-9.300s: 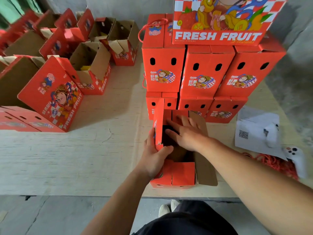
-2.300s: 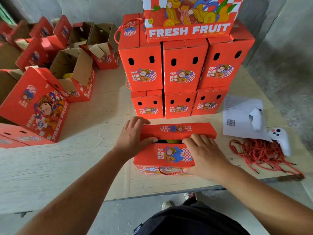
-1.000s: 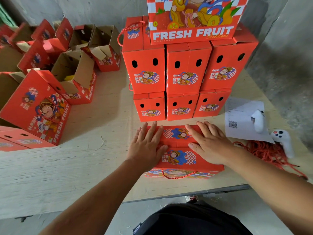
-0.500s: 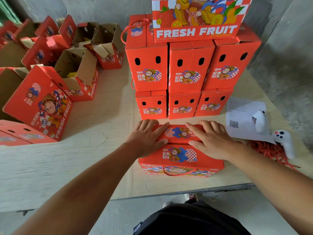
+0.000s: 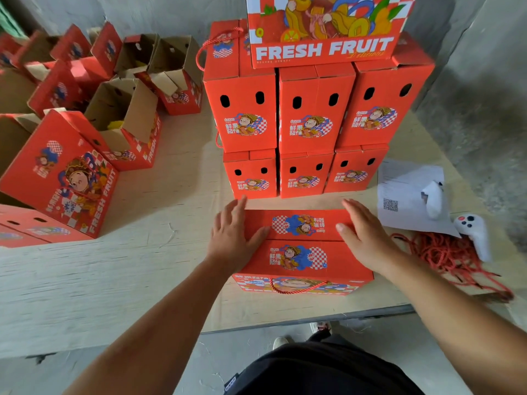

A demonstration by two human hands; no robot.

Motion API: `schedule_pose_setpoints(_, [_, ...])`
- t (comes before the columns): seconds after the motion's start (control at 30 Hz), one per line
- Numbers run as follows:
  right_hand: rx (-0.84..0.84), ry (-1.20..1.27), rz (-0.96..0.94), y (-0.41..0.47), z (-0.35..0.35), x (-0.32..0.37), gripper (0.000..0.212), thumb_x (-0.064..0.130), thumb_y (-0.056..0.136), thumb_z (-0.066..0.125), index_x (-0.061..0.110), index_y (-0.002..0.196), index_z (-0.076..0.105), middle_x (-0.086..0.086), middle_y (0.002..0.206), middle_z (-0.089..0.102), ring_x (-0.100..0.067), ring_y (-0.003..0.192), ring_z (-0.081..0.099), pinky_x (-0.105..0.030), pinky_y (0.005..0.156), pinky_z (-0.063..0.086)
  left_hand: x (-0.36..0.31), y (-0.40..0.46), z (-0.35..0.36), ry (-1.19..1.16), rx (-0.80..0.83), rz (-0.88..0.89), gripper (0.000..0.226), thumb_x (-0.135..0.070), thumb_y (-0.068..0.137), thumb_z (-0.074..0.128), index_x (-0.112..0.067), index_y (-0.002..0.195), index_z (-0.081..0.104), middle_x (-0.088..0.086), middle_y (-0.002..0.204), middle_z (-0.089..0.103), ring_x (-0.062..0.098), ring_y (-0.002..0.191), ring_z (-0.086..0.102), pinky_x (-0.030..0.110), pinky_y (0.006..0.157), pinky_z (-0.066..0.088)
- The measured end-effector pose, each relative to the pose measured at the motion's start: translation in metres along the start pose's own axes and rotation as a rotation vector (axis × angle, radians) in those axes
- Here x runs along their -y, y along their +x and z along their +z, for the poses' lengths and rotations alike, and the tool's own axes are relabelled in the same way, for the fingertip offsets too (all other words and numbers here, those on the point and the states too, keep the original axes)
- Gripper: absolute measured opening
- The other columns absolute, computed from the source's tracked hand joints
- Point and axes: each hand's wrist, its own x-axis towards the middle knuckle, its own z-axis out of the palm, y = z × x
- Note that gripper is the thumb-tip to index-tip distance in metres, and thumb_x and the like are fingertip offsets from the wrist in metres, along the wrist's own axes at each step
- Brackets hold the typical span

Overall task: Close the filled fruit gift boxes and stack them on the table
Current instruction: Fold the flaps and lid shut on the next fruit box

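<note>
A red fruit gift box [image 5: 302, 252] lies near the table's front edge with both top flaps folded flat and its rope handle hanging at the front. My left hand [image 5: 233, 235] rests flat on the box's left end, fingers spread. My right hand [image 5: 362, 232] lies flat on its right end. Neither hand grips anything. Just behind the box stands a stack of closed red boxes [image 5: 308, 118], three wide and two rows high, with one more box [image 5: 325, 27] reading FRESH FRUIT laid on top.
Several open red boxes [image 5: 125, 121] stand at the left and back left of the wooden table [image 5: 171, 212]. At the right lie a sheet of paper [image 5: 405, 192], two white controllers [image 5: 473, 232] and a heap of red rope [image 5: 445, 255]. A concrete wall is behind.
The box's flaps have gone from open to folded shut. Both hands have slid outward from the middle of the lid to its two ends.
</note>
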Motion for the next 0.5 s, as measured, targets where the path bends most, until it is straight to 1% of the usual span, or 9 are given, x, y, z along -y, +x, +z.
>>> schedule_pose_setpoints(0.03, [0.007, 0.142, 0.102, -0.003, 0.004, -0.002, 0.067, 0.039, 0.106, 0.048, 0.025, 0.164, 0.019, -0.005, 0.170, 0.019, -0.019, 0.156, 0.018, -0.034, 0.121, 0.018, 0.001, -0.001, 0.002, -0.133, 0.042, -0.110, 0.098, -0.085, 0.085, 0.047, -0.035, 0.163, 0.012, 0.001, 0.162, 0.031, 0.026, 0.146, 0.033, 0.049, 0.118, 0.034])
schedule_pose_setpoints(0.1, [0.012, 0.377, 0.277, -0.006, 0.010, -0.004, 0.075, 0.045, 0.104, 0.054, 0.035, 0.164, 0.011, 0.002, 0.167, 0.023, -0.017, 0.153, 0.025, -0.032, 0.111, 0.024, 0.001, 0.001, 0.006, -0.387, 0.106, -0.208, 0.105, -0.082, 0.080, 0.058, -0.038, 0.162, 0.009, 0.003, 0.158, 0.039, 0.023, 0.138, 0.048, 0.041, 0.107, 0.045])
schedule_pose_setpoints(0.13, [0.006, 0.426, 0.315, -0.006, 0.011, -0.004, 0.078, 0.051, 0.101, 0.056, 0.038, 0.163, 0.010, 0.009, 0.161, 0.028, -0.014, 0.148, 0.030, -0.032, 0.108, 0.026, 0.000, 0.002, 0.006, -0.436, 0.112, -0.212, 0.105, -0.081, 0.080, 0.061, -0.039, 0.161, 0.009, 0.002, 0.156, 0.043, 0.020, 0.132, 0.053, 0.038, 0.102, 0.047])
schedule_pose_setpoints(0.2, [-0.020, 0.381, 0.299, -0.005, 0.011, -0.002, 0.074, 0.063, 0.096, 0.056, 0.040, 0.158, 0.021, 0.017, 0.146, 0.042, -0.009, 0.131, 0.044, -0.033, 0.102, 0.035, -0.001, 0.003, 0.003, -0.428, 0.112, -0.206, 0.101, -0.081, 0.080, 0.062, -0.041, 0.158, 0.013, 0.001, 0.153, 0.046, 0.017, 0.122, 0.057, 0.037, 0.094, 0.050])
schedule_pose_setpoints(0.3, [-0.084, 0.325, 0.276, -0.006, 0.008, -0.003, 0.056, 0.068, 0.093, 0.058, 0.039, 0.140, 0.045, 0.020, 0.125, 0.060, -0.006, 0.108, 0.059, -0.036, 0.090, 0.048, -0.003, 0.000, 0.000, -0.431, 0.110, -0.222, 0.095, -0.082, 0.078, 0.063, -0.041, 0.153, 0.020, -0.005, 0.143, 0.052, 0.015, 0.110, 0.066, 0.038, 0.087, 0.059])
schedule_pose_setpoints(0.37, [-0.088, 0.441, 0.272, -0.009, 0.007, -0.006, 0.030, 0.059, 0.096, 0.060, 0.045, 0.122, 0.056, 0.028, 0.110, 0.069, 0.002, 0.099, 0.066, -0.026, 0.081, 0.051, -0.006, -0.009, -0.005, -0.542, 0.089, -0.260, 0.095, -0.077, 0.077, 0.067, -0.039, 0.153, 0.024, -0.013, 0.131, 0.057, 0.007, 0.100, 0.070, 0.029, 0.077, 0.060])
schedule_pose_setpoints(0.4, [-0.081, 0.501, 0.272, -0.012, 0.007, -0.007, 0.018, 0.055, 0.098, 0.059, 0.049, 0.115, 0.058, 0.032, 0.103, 0.070, 0.007, 0.096, 0.066, -0.020, 0.075, 0.050, -0.006, -0.016, -0.006, -0.655, 0.086, -0.296, 0.093, -0.073, 0.077, 0.071, -0.036, 0.152, 0.029, -0.015, 0.129, 0.059, 0.006, 0.098, 0.071, 0.028, 0.077, 0.060])
schedule_pose_setpoints(0.43, [-0.083, 0.552, 0.271, -0.013, 0.007, -0.007, 0.011, 0.052, 0.100, 0.059, 0.052, 0.111, 0.057, 0.034, 0.100, 0.069, 0.010, 0.094, 0.065, -0.017, 0.071, 0.049, -0.005, -0.026, -0.005, -0.771, 0.099, -0.337, 0.090, -0.070, 0.077, 0.075, -0.032, 0.149, 0.037, -0.013, 0.128, 0.065, 0.008, 0.098, 0.074, 0.030, 0.079, 0.062])
schedule_pose_setpoints(0.5, [-0.111, 0.604, 0.271, -0.016, 0.009, -0.004, 0.012, 0.048, 0.101, 0.058, 0.049, 0.113, 0.058, 0.026, 0.102, 0.071, 0.009, 0.091, 0.066, -0.016, 0.067, 0.048, -0.004, -0.047, -0.002, -0.881, 0.158, -0.414, 0.077, -0.072, 0.075, 0.078, -0.028, 0.134, 0.057, -0.005, 0.118, 0.076, 0.012, 0.097, 0.076, 0.030, 0.079, 0.063])
